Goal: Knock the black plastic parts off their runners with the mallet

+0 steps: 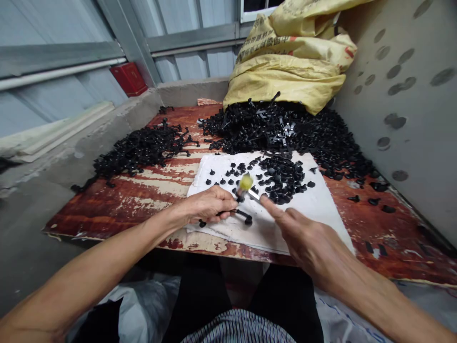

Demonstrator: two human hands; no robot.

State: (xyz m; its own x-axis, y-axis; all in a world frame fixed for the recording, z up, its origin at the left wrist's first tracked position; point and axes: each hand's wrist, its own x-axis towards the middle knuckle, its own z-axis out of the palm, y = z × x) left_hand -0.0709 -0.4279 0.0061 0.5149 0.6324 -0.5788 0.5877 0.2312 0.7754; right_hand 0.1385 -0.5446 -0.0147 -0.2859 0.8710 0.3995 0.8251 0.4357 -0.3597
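My left hand (210, 204) is closed on a black handle-shaped part (243, 216), whose round end sticks out to the right of the fingers, low over a white cloth (271, 233). In my right hand (307, 233) is a small hammer (254, 194) with a metal shaft and a blurred yellow head, the index finger stretched along the shaft. The hammer head hovers at or just above the left fingertips; contact cannot be made out. Behind it lie many round black knobs (282, 178), some standing apart on the cloth.
A heap of black parts (134, 150) lies on the worn red board (150, 190) at left. At the back, a yellow sack (285, 76) spills a pile of black pieces (250, 126). A spotted wall (385, 95) bounds the right; a red box (128, 79) sits on the left ledge.
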